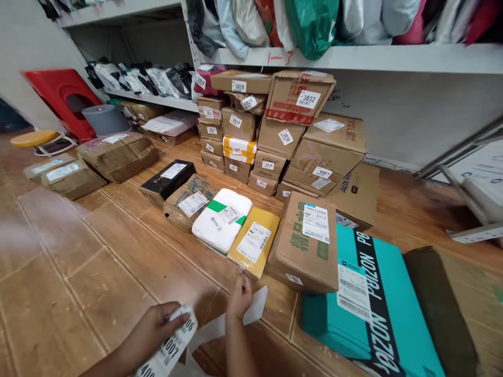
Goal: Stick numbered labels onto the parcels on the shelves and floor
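My left hand [155, 324] is closed on a strip of number labels [173, 343], printed in black on white. A pale strip of backing paper [212, 330] curls away from the labels and passes behind my right wrist. My right hand [240, 296] has its fingers pinched together at the near edge of a yellow parcel [254, 241]. Whatever is between those fingers is too small or hidden to make out. Left of the yellow parcel lies a white parcel with a green band [222, 214]. A brown carton with green print [304, 241] stands on its right.
Numbered cartons [239, 123] are stacked beneath a white shelf [393, 58] full of bagged parcels. A turquoise box [393, 293] lies at right. Further left are a black box [167, 180], taped cartons [118, 154] and a red stool [63, 102] on the wooden floor.
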